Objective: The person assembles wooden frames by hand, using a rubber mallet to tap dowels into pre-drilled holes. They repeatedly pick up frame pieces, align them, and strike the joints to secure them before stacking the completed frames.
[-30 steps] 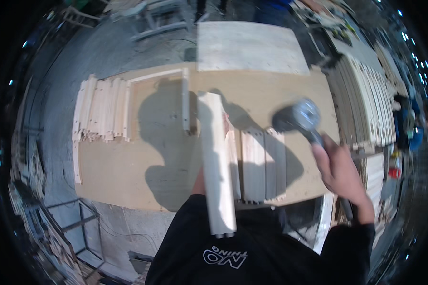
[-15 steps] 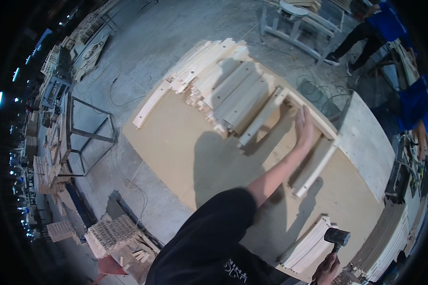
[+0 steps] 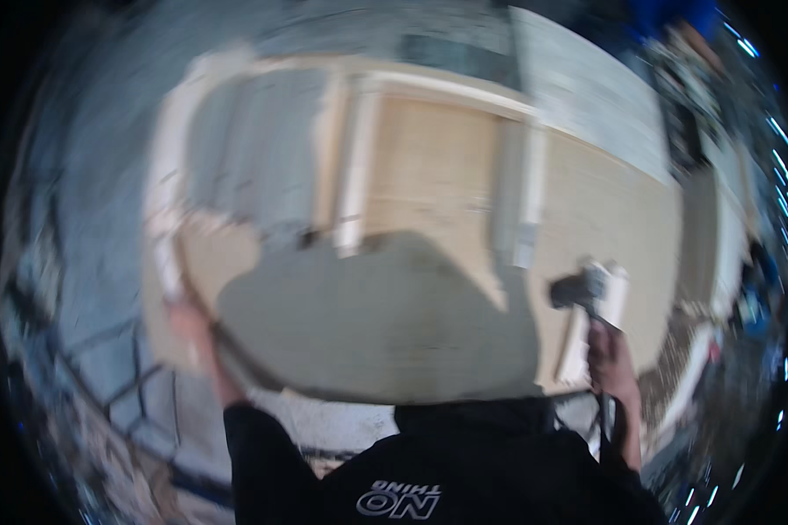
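My right hand point(image 3: 611, 359) is wrapped round the handle of a dark-headed mallet point(image 3: 576, 290), raised at the right over a small stack of pale wooden slats point(image 3: 576, 354). At the table's left edge my left hand point(image 3: 190, 322) is at the lower end of a single pale wooden strip point(image 3: 168, 269). Motion blur hides its fingers, so I cannot tell whether it grips the strip. A three-sided wooden frame point(image 3: 446, 87), one rail with two legs pointing towards me, lies on the board-topped table point(image 3: 608, 210).
Left of the frame, several wooden slats point(image 3: 258, 149) lie side by side under my shadow. A pale panel point(image 3: 591, 87) adjoins the table at the far right. Stacked wood point(image 3: 705, 236) stands beyond the right edge. Part of a person in blue point(image 3: 674, 17) shows at the top right.
My left hand has left the frame's rail and moved to the strip at the left edge. My view has turned, and the mallet stays in my right hand.
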Motion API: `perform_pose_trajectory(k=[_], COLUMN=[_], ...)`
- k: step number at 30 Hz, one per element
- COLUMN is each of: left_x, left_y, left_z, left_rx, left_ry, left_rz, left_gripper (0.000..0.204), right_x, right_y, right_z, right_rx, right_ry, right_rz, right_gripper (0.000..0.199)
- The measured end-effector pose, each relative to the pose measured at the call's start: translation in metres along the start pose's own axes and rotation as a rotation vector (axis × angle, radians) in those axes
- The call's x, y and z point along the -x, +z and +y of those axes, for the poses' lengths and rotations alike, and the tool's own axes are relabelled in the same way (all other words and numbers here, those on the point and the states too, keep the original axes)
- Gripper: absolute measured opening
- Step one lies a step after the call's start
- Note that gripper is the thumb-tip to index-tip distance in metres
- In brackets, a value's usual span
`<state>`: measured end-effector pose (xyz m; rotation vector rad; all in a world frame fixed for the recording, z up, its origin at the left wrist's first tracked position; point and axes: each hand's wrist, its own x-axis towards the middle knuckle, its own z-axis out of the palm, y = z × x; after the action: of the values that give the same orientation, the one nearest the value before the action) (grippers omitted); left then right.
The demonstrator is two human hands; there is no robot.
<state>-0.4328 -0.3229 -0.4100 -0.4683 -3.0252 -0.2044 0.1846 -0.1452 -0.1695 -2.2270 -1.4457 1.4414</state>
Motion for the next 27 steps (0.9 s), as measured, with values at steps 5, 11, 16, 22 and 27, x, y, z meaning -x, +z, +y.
perform_pose_trajectory(k=[5, 11, 16, 22, 27], left_x=[0.172, 0.372, 0.445, 0.429, 0.414], left_y=[-0.047, -0.104, -0.054, -0.015, -0.052], left_z=[-0.011, 0.206, 0.326, 0.364, 0.381], left_rx=[1.256, 1.69, 1.177, 0.454, -0.174], left_ry=[0.028, 0.044, 0.773, 1.417, 2.363], left_rz=[-0.469, -1.15, -1.213, -0.236, -0.104], left_gripper=[0.047, 0.045, 0.037, 0.054, 0.051], right_x=[0.024, 0.018, 0.023, 0.026, 0.024], right_y=[-0.032, -0.076, -0.12, -0.171, -0.201], right_z=[0.008, 0.094, 0.178, 0.28, 0.342], right_rx=[-0.075, -0.176, -0.277, -0.429, -0.441], right_ry=[0.063, 0.035, 0.006, 0.001, 0.046], right_rz=[-0.062, 0.115, 0.097, 0.058, 0.158], right_gripper=[0.04, 0.045, 0.041, 0.04, 0.04])
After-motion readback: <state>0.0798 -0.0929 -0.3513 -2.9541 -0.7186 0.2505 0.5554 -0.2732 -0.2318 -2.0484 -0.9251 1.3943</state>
